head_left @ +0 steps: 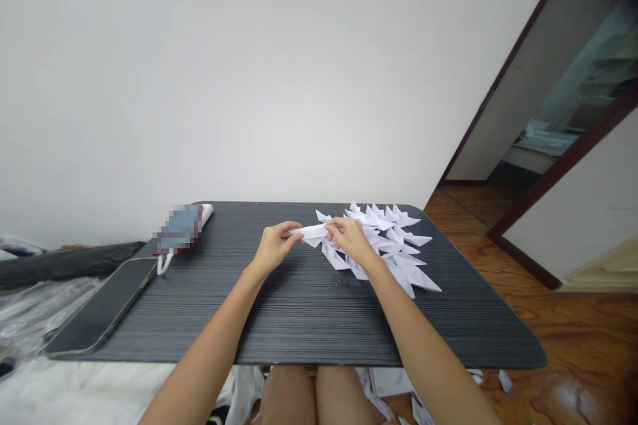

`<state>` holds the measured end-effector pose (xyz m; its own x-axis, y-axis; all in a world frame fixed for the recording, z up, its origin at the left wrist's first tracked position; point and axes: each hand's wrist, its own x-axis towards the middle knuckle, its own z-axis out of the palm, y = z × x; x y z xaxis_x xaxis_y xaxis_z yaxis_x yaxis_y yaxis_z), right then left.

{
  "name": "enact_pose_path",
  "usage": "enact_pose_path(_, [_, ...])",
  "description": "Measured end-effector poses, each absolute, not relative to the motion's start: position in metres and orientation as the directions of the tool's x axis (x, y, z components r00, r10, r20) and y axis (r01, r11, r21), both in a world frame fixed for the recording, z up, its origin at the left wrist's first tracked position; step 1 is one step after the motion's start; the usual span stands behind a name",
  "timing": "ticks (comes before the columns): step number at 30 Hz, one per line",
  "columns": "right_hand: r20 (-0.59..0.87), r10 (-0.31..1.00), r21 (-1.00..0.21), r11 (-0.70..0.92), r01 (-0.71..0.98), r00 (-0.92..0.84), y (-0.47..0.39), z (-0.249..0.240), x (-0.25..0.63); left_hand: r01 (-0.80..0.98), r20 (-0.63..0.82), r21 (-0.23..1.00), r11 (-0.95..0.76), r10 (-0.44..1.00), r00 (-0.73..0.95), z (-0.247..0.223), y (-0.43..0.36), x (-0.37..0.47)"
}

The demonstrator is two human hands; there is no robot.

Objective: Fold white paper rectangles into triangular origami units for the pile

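Between my two hands a piece of folded white paper (314,232) is held level above the dark table (209,319). My left hand (279,242) pinches its left end between thumb and fingers. At its right end my right hand (347,238) grips it the same way, hiding that end. Just behind and right of my right hand lies a spread of folded white paper boats (399,249) with pointed tips, several of them overlapping. My right wrist partly covers the pile.
A phone (102,305) lies at the table's left edge. Behind it is a pixelated device (179,229) with a white cable (164,262). A white wall (299,80) backs the table. Paper scraps (505,380) lie on the wooden floor at right.
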<state>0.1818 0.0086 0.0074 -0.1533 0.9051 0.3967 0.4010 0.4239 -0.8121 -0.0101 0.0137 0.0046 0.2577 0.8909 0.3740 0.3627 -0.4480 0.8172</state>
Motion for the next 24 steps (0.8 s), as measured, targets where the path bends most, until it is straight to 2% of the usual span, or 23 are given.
enact_pose_path(6, [0.251, 0.941, -0.932, 0.298, 0.208, -0.226, 0.005, 0.019, 0.184, 0.261, 0.356, 0.863, -0.432, 0.887, 0.293, 0.013, 0.011, -0.012])
enact_pose_path(10, [0.219, 0.937, -0.946, 0.271, 0.175, -0.272, 0.004, 0.024, 0.186, 0.24, 0.35, 0.875, -0.42, 0.892, 0.286, 0.021, 0.006, -0.012])
enact_pose_path(13, [0.24, 0.94, -0.932, 0.293, 0.214, -0.242, 0.004, 0.023, 0.184, 0.252, 0.337, 0.878, -0.406, 0.9, 0.275, 0.024, 0.005, -0.012])
enact_pose_path(19, [0.41, 0.884, -0.8, 0.468, 0.376, -0.226, 0.002, 0.017, 0.177, 0.252, 0.225, 0.909, -0.333, 0.899, 0.376, 0.017, 0.008, -0.011])
enact_pose_path(22, [0.399, 0.893, -0.822, 0.449, 0.351, -0.208, 0.0, 0.014, 0.169, 0.205, 0.206, 0.922, -0.329, 0.864, 0.459, 0.012, 0.008, -0.008])
enact_pose_path(24, [0.391, 0.905, -0.855, 0.425, 0.298, -0.168, 0.0, 0.011, 0.163, 0.208, 0.248, 0.904, -0.372, 0.856, 0.454, 0.009, 0.007, -0.005])
